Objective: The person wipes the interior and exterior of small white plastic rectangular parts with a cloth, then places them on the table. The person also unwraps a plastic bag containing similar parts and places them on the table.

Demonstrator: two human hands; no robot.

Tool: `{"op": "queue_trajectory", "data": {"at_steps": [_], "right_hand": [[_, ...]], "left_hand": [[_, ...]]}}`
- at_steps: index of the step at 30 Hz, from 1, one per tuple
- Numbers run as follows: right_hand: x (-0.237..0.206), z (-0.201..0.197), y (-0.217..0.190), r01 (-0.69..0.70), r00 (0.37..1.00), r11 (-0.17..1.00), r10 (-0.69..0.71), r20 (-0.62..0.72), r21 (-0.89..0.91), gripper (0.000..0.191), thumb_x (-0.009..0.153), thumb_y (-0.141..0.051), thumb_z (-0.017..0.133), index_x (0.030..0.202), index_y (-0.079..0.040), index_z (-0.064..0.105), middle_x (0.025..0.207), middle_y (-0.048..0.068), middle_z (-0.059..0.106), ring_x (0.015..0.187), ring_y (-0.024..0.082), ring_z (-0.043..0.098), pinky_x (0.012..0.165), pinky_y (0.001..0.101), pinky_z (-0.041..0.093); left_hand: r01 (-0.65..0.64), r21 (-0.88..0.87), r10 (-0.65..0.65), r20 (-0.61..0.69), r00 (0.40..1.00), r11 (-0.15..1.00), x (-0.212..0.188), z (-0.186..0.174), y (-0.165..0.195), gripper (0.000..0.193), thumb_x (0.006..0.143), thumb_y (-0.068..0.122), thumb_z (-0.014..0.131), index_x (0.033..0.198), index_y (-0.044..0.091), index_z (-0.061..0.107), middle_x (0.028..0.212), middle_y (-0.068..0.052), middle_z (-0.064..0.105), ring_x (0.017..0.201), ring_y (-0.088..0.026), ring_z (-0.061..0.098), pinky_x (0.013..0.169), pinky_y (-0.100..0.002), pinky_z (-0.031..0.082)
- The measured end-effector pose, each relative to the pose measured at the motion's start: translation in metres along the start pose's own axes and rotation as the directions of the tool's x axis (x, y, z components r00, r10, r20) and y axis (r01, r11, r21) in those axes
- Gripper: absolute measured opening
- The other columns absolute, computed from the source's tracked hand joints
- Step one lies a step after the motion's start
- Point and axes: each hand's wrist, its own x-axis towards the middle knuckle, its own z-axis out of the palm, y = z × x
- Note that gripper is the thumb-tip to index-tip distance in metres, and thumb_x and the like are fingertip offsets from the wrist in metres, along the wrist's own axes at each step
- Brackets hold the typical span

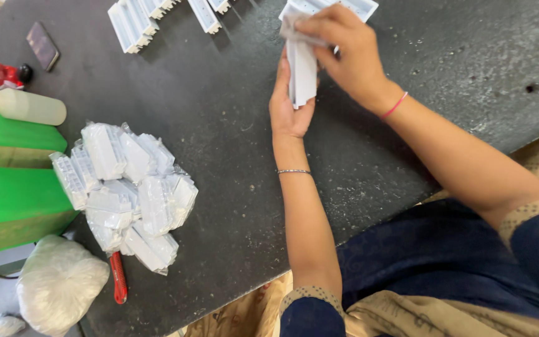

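Observation:
My left hand (287, 107) lies palm up at the top centre of the dark table (232, 125) and holds a white plastic part (304, 73) wrapped in clear film. My right hand (343, 51) grips the top of that same part and its crumpled wrapper. A metal bangle sits on my left wrist, a pink thread on my right. A flat white plastic piece (360, 7) lies just beyond my right hand.
A heap of bagged white plastic parts (126, 190) lies at the left. A red-handled tool (118, 278) pokes out below it. Unwrapped white parts (133, 24) line the far edge. Green bins (7, 206), a pale bottle (26, 106), a phone (43, 45) and a white bag (57, 284) sit at the left edge.

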Motion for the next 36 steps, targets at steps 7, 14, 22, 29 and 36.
{"op": "queue_trajectory", "data": {"at_steps": [7,14,22,29,36], "right_hand": [[-0.005,0.016,-0.024,0.170,0.958,0.982,-0.184,0.218,0.081,0.049,0.083,0.007,0.071,0.129,-0.011,0.072,0.117,0.011,0.067,0.104,0.032,0.067,0.091,0.0382,0.056],[-0.001,0.009,-0.032,-0.095,0.801,0.901,-0.183,0.570,0.423,0.030,0.091,-0.004,0.071,0.119,-0.013,0.073,0.119,0.006,0.071,0.092,0.019,0.072,0.081,0.0311,0.058],[0.007,-0.001,0.007,-0.418,0.893,0.769,0.248,0.377,0.483,0.025,0.106,-0.007,0.068,0.131,-0.003,0.069,0.111,0.005,0.070,0.099,0.008,0.065,0.084,0.0256,0.055],[0.006,-0.006,0.029,-0.537,0.824,0.349,0.412,0.389,0.768,0.025,0.110,-0.012,0.063,0.134,-0.007,0.059,0.117,0.004,0.068,0.101,0.013,0.069,0.082,0.0308,0.059],[0.009,-0.011,0.026,-0.547,0.791,0.167,0.423,0.442,0.820,0.031,0.109,-0.016,0.062,0.139,-0.009,0.056,0.128,0.003,0.067,0.117,0.014,0.068,0.099,0.0347,0.059]], "left_hand": [[-0.053,-0.129,0.034,-0.144,0.989,0.990,-0.005,0.003,0.029,0.049,0.112,0.029,0.045,0.158,0.012,0.041,0.149,-0.012,0.053,0.113,-0.019,0.066,0.099,-0.035,0.055],[-0.097,-0.427,0.161,0.116,0.980,0.899,-0.015,-0.011,0.062,0.047,0.119,0.030,0.041,0.159,0.005,0.041,0.160,-0.023,0.045,0.116,-0.029,0.064,0.097,-0.039,0.057],[-0.097,-0.355,0.116,0.032,0.993,0.930,-0.021,0.003,0.063,0.044,0.115,0.028,0.038,0.155,0.010,0.043,0.158,-0.017,0.046,0.141,-0.037,0.049,0.119,-0.059,0.042],[-0.114,-0.327,0.124,0.010,0.992,0.938,-0.022,0.013,0.055,0.045,0.114,0.025,0.037,0.159,0.017,0.039,0.159,-0.018,0.042,0.147,-0.041,0.041,0.119,-0.061,0.040],[0.031,-0.562,0.077,0.167,0.983,0.826,-0.019,0.006,0.051,0.050,0.118,0.023,0.035,0.163,0.002,0.033,0.164,-0.022,0.037,0.150,-0.040,0.041,0.111,-0.060,0.050]]}}
